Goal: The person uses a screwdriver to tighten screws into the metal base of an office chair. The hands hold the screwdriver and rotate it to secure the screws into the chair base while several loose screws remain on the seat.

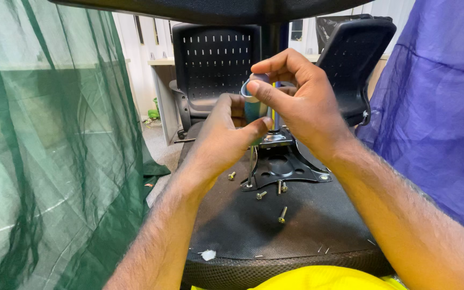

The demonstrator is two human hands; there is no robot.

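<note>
Step in hand, as judged: driving a screw through the black metal bracket (283, 164) into the underside of the upturned chair seat (253, 225). Screwdriver (253, 107) stands upright at mid-scene, its thin shaft running down to the bracket's near-left corner, tip apparently on a fastener there (too small to confirm).

Left hand (224, 137): fingers curled round the teal handle, thumb pressed against its side. Right hand (296, 102): thumb and forefinger pinching the top cap of the handle from above.

Loose screws (282, 214) lie on the seat fabric just near of the bracket, one more to its left.

Next move, as judged, calls for steady downward pressure with the shaft kept plumb, so the tip does not skid off.

Room: green netting (55, 150) hangs close on the left, purple netting (436, 107) on the right; two black chair backs (213, 64) stand far. Elbows are hemmed sideways; open seat lies near
</note>
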